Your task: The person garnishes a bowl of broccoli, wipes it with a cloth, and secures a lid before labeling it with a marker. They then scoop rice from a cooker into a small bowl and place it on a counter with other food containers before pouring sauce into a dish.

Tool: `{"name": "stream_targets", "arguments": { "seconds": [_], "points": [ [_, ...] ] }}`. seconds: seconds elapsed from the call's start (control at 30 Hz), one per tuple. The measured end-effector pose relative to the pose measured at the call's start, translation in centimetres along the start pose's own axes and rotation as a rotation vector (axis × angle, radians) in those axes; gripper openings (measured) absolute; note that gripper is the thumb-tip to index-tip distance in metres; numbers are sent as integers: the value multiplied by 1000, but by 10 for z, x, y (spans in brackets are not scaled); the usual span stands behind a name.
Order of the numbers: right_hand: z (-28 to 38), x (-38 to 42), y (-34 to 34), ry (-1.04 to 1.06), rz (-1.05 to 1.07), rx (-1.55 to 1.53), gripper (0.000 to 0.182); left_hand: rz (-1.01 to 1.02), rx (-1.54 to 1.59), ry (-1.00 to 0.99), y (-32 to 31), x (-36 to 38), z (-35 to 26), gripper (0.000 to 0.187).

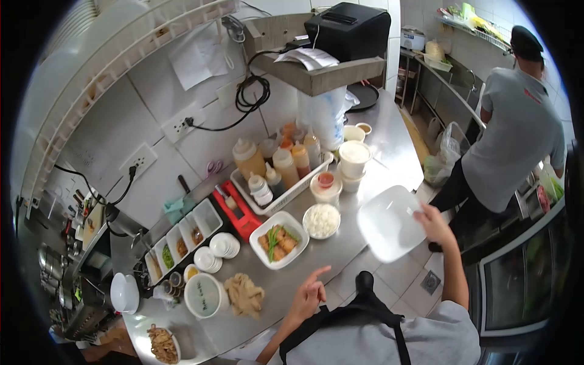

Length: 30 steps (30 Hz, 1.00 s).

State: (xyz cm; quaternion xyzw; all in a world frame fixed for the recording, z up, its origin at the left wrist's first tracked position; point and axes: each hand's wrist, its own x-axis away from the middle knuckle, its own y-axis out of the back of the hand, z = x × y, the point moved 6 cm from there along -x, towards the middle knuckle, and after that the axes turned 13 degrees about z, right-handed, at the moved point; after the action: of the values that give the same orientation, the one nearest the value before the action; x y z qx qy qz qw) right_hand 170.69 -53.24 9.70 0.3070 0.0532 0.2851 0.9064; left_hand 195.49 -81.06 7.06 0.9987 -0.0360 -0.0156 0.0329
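In the head view my right hand (437, 225) grips the right rim of an empty white square bowl (392, 224), held tilted at the counter's edge. My left hand (310, 296) hangs in front of the counter with the index finger stretched out and the other fingers curled, holding nothing that shows. A white square bowl of browned food (279, 240) topped with green stalks sits on the steel counter (331, 258). Beside it stands a round bowl of white rice (321, 221). Left of my left hand lies a crumpled tan cloth (244, 295).
A basket (286, 198) of sauce bottles stands against the wall, near stacked tubs (354, 159). Seasoning trays (180, 243), small white dishes (224, 246) and a white tub (205, 296) are at the left. A co-worker (517, 128) stands at the right, back turned.
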Motion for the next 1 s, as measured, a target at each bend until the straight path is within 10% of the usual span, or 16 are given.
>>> {"name": "stream_targets", "arguments": {
  "seconds": [0.23, 0.53, 0.63, 0.93, 1.0],
  "points": [
    [-143, -264, 158, -31, -323, -226, 22, -472, -97, 36, 13, -30, 43, 66],
    [-223, -488, 123, -313, -535, -772, 18, -1461, 39, 105, -60, 19, 64, 61],
    [-252, -524, 107, -370, -604, -851, 25, -1198, -112, 249, -92, 41, 113, 42],
    [-258, -539, 86, -407, -640, -879, 36, -1622, -105, 144, -148, 2, 42, 48],
    [-227, -520, 88, -281, -375, -953, 35, -1622, -89, 113, -152, 1, 39, 49]
  ]
}}
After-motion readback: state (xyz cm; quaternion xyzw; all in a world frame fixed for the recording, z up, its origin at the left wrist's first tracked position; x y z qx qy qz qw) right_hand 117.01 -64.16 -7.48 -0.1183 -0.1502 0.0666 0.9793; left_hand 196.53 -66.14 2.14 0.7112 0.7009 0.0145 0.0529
